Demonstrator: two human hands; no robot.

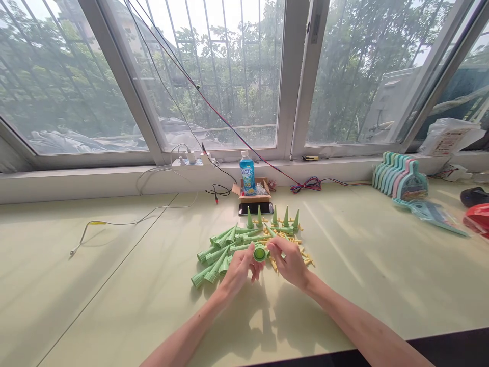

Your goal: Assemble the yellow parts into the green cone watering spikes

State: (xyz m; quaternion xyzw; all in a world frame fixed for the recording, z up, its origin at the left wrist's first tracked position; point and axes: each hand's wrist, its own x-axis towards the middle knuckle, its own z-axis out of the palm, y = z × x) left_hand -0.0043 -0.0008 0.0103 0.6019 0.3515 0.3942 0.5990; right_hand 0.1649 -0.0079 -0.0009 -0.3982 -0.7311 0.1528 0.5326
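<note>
My left hand is closed around a green plastic cone, whose round hollow end faces me. Close by on the right, my right hand has its fingers pinched together at the cone's side; what lies between them is too small to make out. A heap of similar green cones lies to the left of and behind my hands. Small yellow plastic pieces are scattered beside and beyond my right hand. Several cones stand upright at the back of the pile, with yellow pieces around them.
Behind the pile lie a black phone and a small cardboard box with a blue-labelled bottle. A white cable crosses the table on the left. Pastel plastic pieces stand at the right, near a red object.
</note>
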